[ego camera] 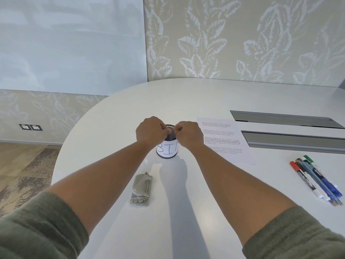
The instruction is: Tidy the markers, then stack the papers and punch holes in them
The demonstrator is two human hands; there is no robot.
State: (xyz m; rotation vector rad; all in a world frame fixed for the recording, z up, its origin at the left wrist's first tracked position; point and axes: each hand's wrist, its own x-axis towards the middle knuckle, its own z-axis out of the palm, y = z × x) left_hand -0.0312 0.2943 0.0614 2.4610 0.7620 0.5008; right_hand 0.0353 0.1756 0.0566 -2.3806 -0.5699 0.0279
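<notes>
A black mesh cup [167, 150] with a white label reading "BIN" stands mid-table. My left hand [150, 131] and my right hand [188, 134] are both curled over its rim, fingertips meeting above the opening; whether they pinch anything is hidden. A printed paper sheet [222, 139] lies flat just right of the cup. Several markers [315, 178], red, black, green and blue among them, lie side by side near the right edge. A metal hole punch [141, 189] rests on the table nearer to me, between my forearms.
The white rounded table [115, 116] has two grey cable-slot covers [287, 131] at the back right. Behind it are a leaf-patterned wall and a glass panel. Patterned floor shows at the left, below wall sockets [30, 127].
</notes>
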